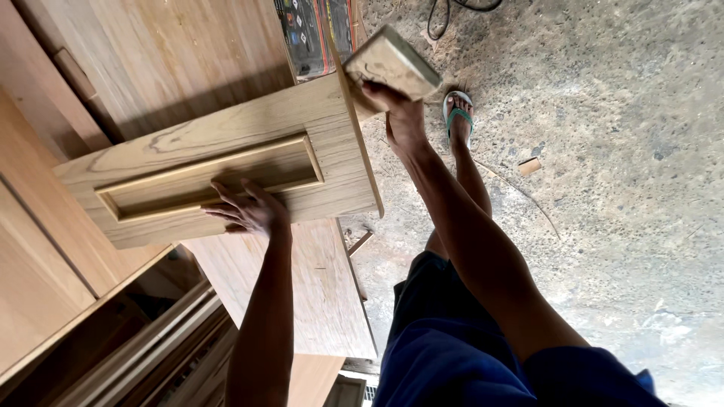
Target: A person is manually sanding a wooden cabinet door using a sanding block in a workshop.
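A small wooden door panel (317,120) with a recessed middle lies flat on a wooden work surface (173,53). My left hand (249,211) rests flat on the panel's lower frame with fingers spread, pressing it down. My right hand (400,113) grips a rectangular sanding block (392,64) and holds it at the panel's right edge, near its upper corner. The block's underside is hidden from view.
A power tool (317,34) with a dark body lies at the top, beyond the panel. More wooden boards and frames (45,286) stack at the left and below. Dusty concrete floor (603,188) spreads right, with a small wood scrap (529,166), a cable (452,11) and my sandalled foot (458,113).
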